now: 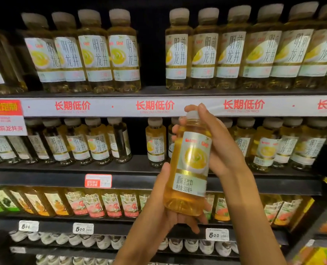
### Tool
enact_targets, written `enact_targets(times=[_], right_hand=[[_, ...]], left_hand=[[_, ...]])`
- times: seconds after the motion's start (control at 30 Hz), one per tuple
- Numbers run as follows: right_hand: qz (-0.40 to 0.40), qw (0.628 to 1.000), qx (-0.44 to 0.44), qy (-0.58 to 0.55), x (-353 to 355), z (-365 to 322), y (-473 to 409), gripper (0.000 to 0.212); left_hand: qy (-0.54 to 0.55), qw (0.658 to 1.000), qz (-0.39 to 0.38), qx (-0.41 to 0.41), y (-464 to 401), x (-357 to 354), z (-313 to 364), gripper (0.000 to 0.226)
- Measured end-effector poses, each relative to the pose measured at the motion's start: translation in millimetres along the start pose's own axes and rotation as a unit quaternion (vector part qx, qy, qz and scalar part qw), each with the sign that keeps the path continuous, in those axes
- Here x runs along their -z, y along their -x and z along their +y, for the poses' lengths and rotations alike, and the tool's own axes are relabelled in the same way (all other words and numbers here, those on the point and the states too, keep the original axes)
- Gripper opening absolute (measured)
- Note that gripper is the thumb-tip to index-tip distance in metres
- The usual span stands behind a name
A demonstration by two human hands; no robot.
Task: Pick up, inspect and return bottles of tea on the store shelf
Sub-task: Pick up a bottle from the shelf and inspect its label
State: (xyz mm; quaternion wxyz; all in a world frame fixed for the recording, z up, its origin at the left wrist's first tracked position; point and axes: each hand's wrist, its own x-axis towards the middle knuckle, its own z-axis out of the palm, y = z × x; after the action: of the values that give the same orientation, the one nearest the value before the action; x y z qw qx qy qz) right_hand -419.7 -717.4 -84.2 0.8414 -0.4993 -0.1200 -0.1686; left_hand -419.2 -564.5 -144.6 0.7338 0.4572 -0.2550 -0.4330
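I hold one tea bottle (190,165) upright in front of the shelves, its pale label with a yellow cup picture facing me and golden tea inside. My left hand (164,205) cups its base from below, the thumb lying up the bottle's left side. My right hand (220,144) grips the neck and shoulder from the right, fingers curled round the white cap. Rows of the same tea bottles (109,52) stand on the top shelf, with a dark gap (152,54) in the middle of that row.
A white price strip (158,107) with red characters fronts the top shelf. The second shelf (132,165) carries more of the same tea. Lower shelves hold peach-labelled bottles (111,204), white price tags (217,234) and white caps. A yellow display (323,253) juts in at lower right.
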Motion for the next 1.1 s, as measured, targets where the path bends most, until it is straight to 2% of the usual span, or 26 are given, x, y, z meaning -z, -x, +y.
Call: enact_targets(times=[0.13,0.27,0.4,0.53,0.6,0.73,0.9,1.0,1.1], right_hand=[[0.015,0.994,0.021,0.109,-3,-6,1,0.019],[0.034,0.984,0.012,0.177,-7,-10,1,0.028],[0.047,0.985,-0.007,0.165,-5,-12,3,0.032],[0.011,0.998,-0.037,0.045,-8,-6,6,0.034],[0.018,0.998,-0.031,0.051,-10,-4,7,0.031],[0.023,0.994,0.014,0.104,-13,-8,9,0.023],[0.004,0.990,0.037,0.135,-20,-6,13,0.028],[0.032,0.980,0.041,0.193,-24,-4,17,0.042],[0.018,0.969,0.037,0.245,-28,-1,19,0.053]], left_hand=[[-0.085,0.994,0.067,-0.016,-1,6,2,0.077],[-0.114,0.992,0.042,-0.041,1,0,1,0.066],[-0.017,0.999,-0.012,-0.043,0,-3,2,0.066],[0.160,0.981,-0.105,-0.005,2,-2,3,0.074],[0.168,0.979,-0.114,-0.006,2,2,0,0.073],[0.080,0.996,-0.047,-0.019,1,10,-4,0.070],[0.023,0.998,0.009,-0.055,5,14,-3,0.072],[-0.001,0.994,0.075,-0.082,12,14,-7,0.073],[0.005,0.990,0.092,-0.109,16,11,-8,0.068]])
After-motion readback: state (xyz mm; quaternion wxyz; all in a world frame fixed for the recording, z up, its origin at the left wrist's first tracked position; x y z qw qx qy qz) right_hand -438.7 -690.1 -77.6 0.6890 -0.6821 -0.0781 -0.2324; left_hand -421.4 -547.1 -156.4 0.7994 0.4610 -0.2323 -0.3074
